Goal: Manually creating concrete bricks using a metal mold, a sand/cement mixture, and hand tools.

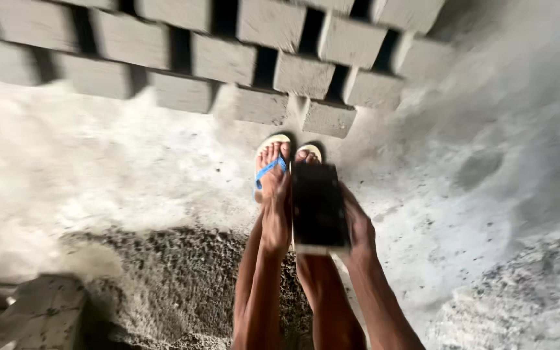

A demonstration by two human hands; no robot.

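I hold a dark rectangular box-like mould [319, 206] between both hands, low above the ground. My left hand [276, 217] presses flat against its left side. My right hand [359, 227] grips its right side. Just beyond the mould are my feet in pale sandals, the left sandal [268, 170] with a blue strap. The mould's contents are not visible; its face looks black.
Rows of grey bricks [303, 74] lie on the pale dusty ground across the top of the view. A heap of dark damp sand mix [170, 285] spreads at the bottom left, with a grey block [34, 311] beside it. More grey mix [526, 304] lies bottom right.
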